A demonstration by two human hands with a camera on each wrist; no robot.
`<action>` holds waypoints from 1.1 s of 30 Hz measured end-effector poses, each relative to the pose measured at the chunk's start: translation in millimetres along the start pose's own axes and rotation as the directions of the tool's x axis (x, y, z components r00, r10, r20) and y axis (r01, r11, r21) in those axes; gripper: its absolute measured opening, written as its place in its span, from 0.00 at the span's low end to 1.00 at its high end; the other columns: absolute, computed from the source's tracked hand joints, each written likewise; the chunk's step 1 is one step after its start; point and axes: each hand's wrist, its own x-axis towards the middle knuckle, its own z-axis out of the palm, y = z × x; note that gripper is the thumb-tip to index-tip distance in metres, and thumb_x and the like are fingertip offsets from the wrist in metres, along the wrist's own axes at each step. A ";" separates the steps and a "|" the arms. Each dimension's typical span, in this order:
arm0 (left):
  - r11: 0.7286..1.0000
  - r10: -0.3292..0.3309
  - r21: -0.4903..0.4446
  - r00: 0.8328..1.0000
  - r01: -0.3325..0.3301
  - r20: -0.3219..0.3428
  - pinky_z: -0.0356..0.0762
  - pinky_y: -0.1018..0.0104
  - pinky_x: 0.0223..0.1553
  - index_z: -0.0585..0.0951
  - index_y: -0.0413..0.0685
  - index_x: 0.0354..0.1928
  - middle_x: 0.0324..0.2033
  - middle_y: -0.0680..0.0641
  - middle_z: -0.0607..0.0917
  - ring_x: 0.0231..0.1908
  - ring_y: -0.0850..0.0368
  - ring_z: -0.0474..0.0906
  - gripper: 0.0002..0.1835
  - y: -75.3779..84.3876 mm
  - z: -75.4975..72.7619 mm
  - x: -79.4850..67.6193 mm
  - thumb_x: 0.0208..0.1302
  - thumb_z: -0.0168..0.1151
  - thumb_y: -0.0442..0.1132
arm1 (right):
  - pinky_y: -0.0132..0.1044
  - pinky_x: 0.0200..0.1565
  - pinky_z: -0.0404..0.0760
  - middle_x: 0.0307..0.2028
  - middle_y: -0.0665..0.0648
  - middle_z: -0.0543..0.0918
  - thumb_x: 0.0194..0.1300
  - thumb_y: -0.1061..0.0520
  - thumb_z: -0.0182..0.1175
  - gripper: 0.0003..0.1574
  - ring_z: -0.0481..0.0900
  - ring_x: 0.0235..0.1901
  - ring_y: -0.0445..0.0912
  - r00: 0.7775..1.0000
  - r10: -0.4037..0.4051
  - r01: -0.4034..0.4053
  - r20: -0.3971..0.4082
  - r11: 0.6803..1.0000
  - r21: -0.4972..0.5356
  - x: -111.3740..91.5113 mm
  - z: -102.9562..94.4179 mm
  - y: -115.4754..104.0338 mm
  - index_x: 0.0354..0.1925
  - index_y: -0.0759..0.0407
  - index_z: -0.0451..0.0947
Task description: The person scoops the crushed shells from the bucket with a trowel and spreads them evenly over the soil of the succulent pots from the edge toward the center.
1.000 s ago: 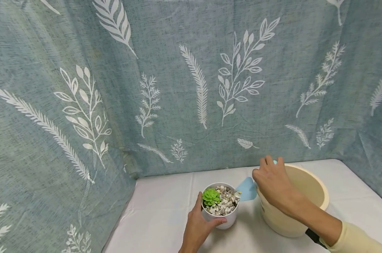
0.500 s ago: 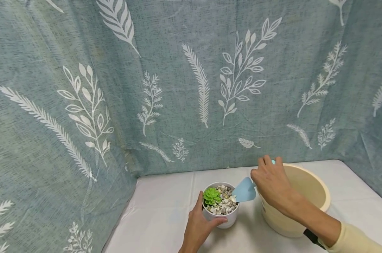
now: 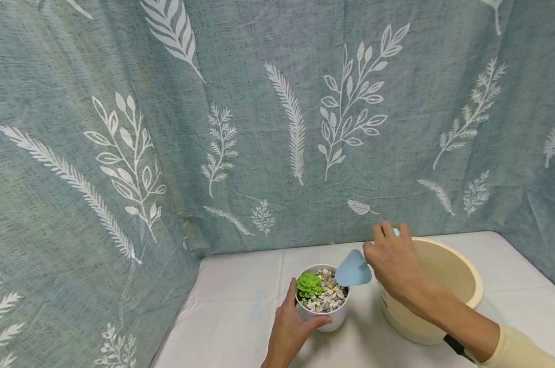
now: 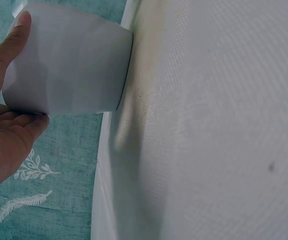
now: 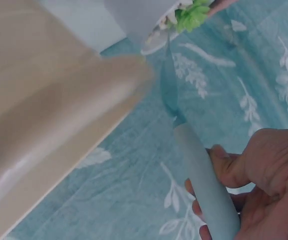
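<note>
A white plant pot [image 3: 332, 319] stands on the table, filled with pale stones [image 3: 325, 299] and a small green succulent [image 3: 308, 284]. My left hand [image 3: 288, 329] holds the pot, thumb on the near side and fingers on the left; in the left wrist view that hand [image 4: 6, 110] spans the pot's wall [image 4: 74, 65]. My right hand [image 3: 394, 263] grips a light blue hand trowel [image 3: 353, 270] by its handle [image 5: 206, 185]. Its blade is tilted over the pot's right rim, with no stones visible on it.
A large cream bucket [image 3: 429, 319] stands to the right, under my right forearm; its inside is partly hidden. White cloth covers the table [image 3: 236, 306]. A blue-green curtain [image 3: 259, 153] with white leaf prints hangs behind and at the left.
The trowel blade has moved left over the pot's rim, then lifted and tilted. Pale stones at its tip have come off into the pot. My left hand keeps its hold.
</note>
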 end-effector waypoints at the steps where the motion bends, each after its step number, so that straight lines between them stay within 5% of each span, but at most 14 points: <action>1: 1.000 0.000 -0.002 1.000 0.000 -0.001 0.76 0.34 0.66 0.59 0.39 0.81 0.72 0.29 0.73 0.70 0.29 0.74 0.69 0.2 0.3 -0.2 0.43 0.84 0.63 | 0.54 0.45 0.76 0.28 0.61 0.75 0.44 0.72 0.75 0.14 0.72 0.36 0.57 1.000 0.016 -0.016 0.004 1.000 0.014 -1.2 -1.6 4.9 0.20 0.58 0.80; 7: 1.000 0.007 0.003 1.000 -0.007 -0.005 0.77 0.35 0.66 0.59 0.38 0.81 0.71 0.29 0.74 0.70 0.31 0.75 0.68 -0.4 0.0 -0.7 0.43 0.85 0.62 | 0.62 0.43 0.78 0.26 0.64 0.76 0.39 0.77 0.66 0.13 0.73 0.34 0.60 0.994 0.109 -0.108 -0.007 0.992 0.068 -11.7 -15.3 47.4 0.22 0.62 0.82; 12: 1.000 0.017 0.002 1.000 -0.017 -0.017 0.76 0.36 0.67 0.60 0.38 0.80 0.70 0.29 0.76 0.69 0.32 0.75 0.68 -1.7 -2.6 -2.0 0.42 0.86 0.61 | 0.70 0.46 0.74 0.23 0.64 0.74 0.40 0.77 0.69 0.16 0.71 0.33 0.62 0.990 0.138 -0.140 0.023 0.988 0.073 -24.4 -19.8 80.3 0.18 0.60 0.78; 17: 1.000 0.011 -0.005 1.000 -0.011 -0.018 0.76 0.36 0.67 0.59 0.38 0.80 0.70 0.29 0.76 0.69 0.33 0.76 0.68 -3.8 -4.6 0.3 0.43 0.85 0.61 | 0.64 0.48 0.75 0.24 0.58 0.75 0.43 0.74 0.76 0.21 0.73 0.33 0.58 0.992 0.031 -0.039 0.125 0.997 0.066 -37.8 -1.4 92.2 0.19 0.53 0.78; 21: 1.000 0.007 -0.015 1.000 -0.008 -0.005 0.76 0.36 0.67 0.59 0.38 0.81 0.71 0.29 0.75 0.70 0.33 0.75 0.67 -5.8 -4.2 -0.3 0.44 0.85 0.61 | 0.58 0.48 0.76 0.25 0.53 0.74 0.44 0.73 0.77 0.27 0.72 0.34 0.53 0.971 -0.090 0.065 0.222 0.991 0.117 -50.9 22.8 92.3 0.18 0.47 0.73; 29: 1.000 0.017 -0.013 1.000 -0.017 -0.017 0.76 0.37 0.67 0.60 0.38 0.80 0.70 0.31 0.76 0.69 0.34 0.76 0.67 -8.7 -4.4 -5.9 0.44 0.85 0.61 | 0.46 0.41 0.67 0.23 0.45 0.57 0.45 0.80 0.63 0.37 0.56 0.29 0.43 0.948 -0.094 0.013 0.304 0.966 0.259 -69.5 50.5 94.7 0.17 0.43 0.56; 33: 1.000 0.011 -0.019 0.999 -0.011 -0.039 0.76 0.38 0.68 0.59 0.39 0.81 0.69 0.31 0.78 0.69 0.35 0.76 0.68 -10.6 -8.4 -6.7 0.43 0.86 0.61 | 0.47 0.45 0.75 0.22 0.43 0.62 0.45 0.79 0.68 0.34 0.61 0.28 0.41 0.943 -0.154 0.070 0.294 0.958 0.278 -67.4 56.8 96.4 0.17 0.44 0.65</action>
